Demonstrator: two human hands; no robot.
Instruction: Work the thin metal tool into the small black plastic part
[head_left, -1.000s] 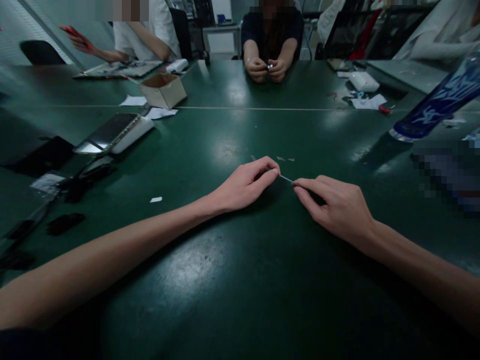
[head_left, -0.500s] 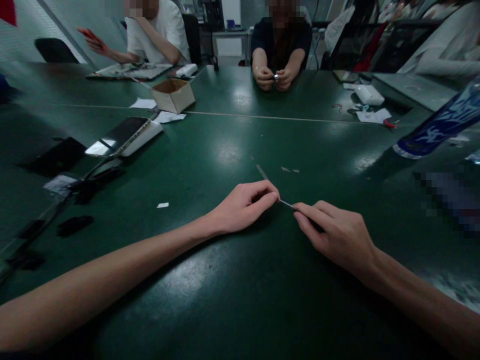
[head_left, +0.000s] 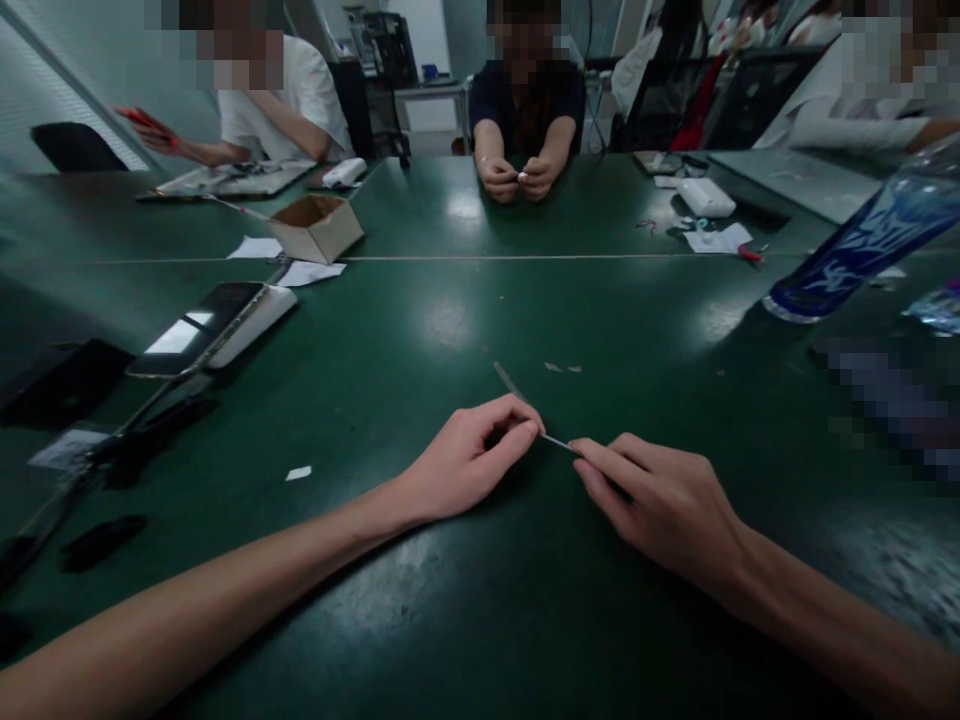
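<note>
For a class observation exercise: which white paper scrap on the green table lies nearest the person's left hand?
The small lone scrap left of the left hand; the others lie much farther up the table.

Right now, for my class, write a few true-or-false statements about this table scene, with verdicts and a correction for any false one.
1. The right hand and left hand both hold a thin metal stick. True.
2. The cardboard box sits right beside the right hand. False: it sits far across the table, to the left of the hands.
3. A scrap of white paper lies on the green table, to the left of the left hand. True.
4. The phone lies to the right of the hands. False: it lies to their left.
</note>
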